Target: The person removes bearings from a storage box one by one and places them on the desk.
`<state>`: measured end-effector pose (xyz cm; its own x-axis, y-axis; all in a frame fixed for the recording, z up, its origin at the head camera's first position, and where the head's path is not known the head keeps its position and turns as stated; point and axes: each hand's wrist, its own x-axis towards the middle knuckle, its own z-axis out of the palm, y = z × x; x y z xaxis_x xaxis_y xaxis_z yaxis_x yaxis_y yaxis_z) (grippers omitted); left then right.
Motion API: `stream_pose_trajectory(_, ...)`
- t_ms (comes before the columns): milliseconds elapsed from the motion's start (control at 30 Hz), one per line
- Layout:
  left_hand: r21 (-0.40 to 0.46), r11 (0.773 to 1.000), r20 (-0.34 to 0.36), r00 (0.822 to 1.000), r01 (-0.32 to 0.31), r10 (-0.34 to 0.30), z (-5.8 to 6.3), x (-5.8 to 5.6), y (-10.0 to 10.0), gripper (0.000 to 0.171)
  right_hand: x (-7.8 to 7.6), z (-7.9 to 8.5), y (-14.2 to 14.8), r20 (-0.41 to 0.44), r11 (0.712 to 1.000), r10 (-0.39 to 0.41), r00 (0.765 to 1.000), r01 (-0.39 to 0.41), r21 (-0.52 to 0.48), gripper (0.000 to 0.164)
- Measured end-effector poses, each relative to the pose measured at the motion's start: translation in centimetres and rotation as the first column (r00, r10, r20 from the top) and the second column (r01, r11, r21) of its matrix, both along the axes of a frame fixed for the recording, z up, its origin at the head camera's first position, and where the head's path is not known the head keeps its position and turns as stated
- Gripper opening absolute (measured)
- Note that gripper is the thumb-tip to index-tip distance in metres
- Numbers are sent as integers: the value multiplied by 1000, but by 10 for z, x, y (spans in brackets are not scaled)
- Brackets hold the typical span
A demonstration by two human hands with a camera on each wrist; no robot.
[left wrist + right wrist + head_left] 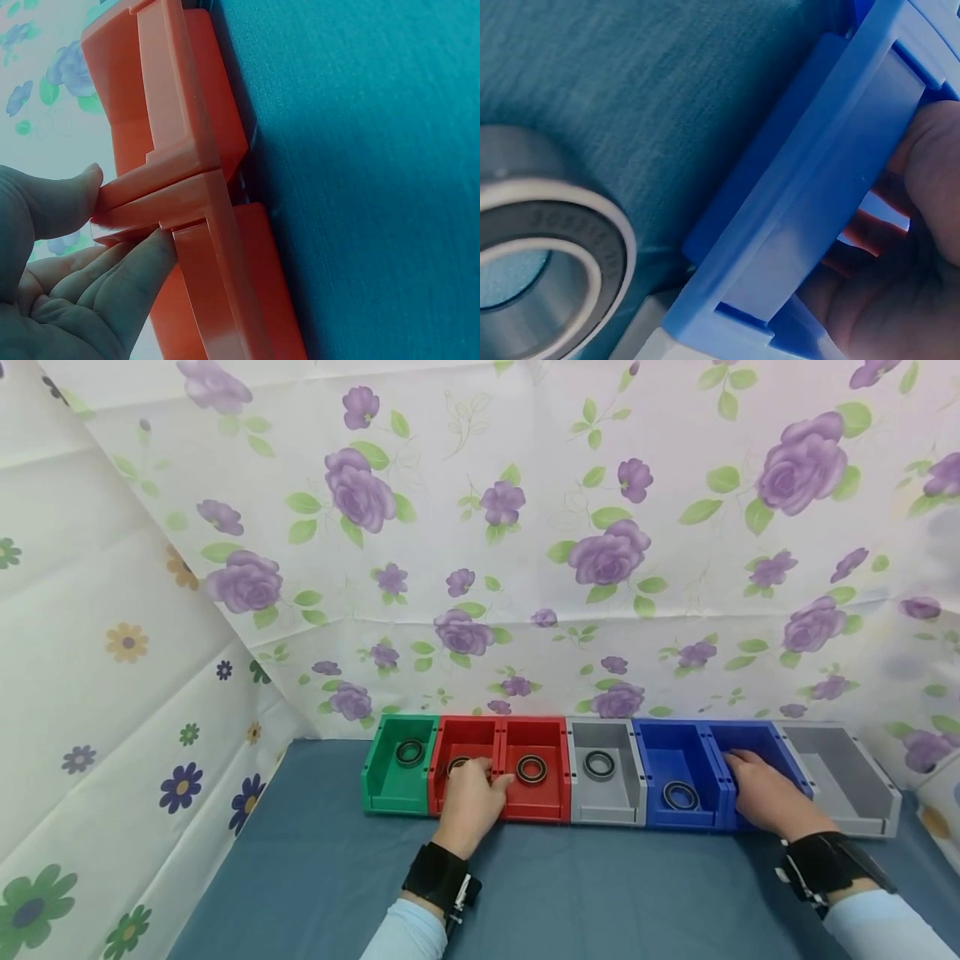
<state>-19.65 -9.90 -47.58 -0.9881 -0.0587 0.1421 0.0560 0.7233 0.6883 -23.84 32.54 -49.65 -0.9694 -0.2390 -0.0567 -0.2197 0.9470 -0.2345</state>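
My left hand (472, 797) reaches into the left red bin (468, 735). In the left wrist view its thumb and fingers pinch the adjoining walls (150, 195) of the two red bins. A ball bearing (452, 763) lies partly hidden under this hand. Another bearing (543, 771) rests in the right red bin (534, 806), beside the thumb. My right hand (768, 793) dips into the right blue bin (738, 732), its fingers behind the front lip (825, 202); I cannot tell what they hold. Close to the right wrist camera sits a bearing (613, 270) with a dark seal.
The bins stand side by side against a flowered cloth (480, 568) on the blue table cover (585, 893). Single bearings lie in the green bin (382, 789), the middle grey bin (603, 810) and the left blue bin (671, 743). Another grey bin (832, 760) ends the row.
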Motion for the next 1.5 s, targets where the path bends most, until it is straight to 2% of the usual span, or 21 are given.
stream_pose_trajectory(433,1,1000,0,1000,-11,11,1,1,1,44,-1,7,-3,-46,998,3,999,0,56,43)
stream_pose_trajectory(800,17,1000,19,1000,7,-8,0,1,2,45,4,8,-4,-3,999,-37,999,37,39,46)
stream_pose_trajectory(1333,17,1000,-3,1000,13,-13,1,1,1,42,4,5,5,-6,1000,-24,1000,24,-7,47)
stream_pose_trajectory(1500,16,1000,-8,1000,6,-5,0,0,0,44,4,4,8,-30,1000,-18,999,18,-14,48)
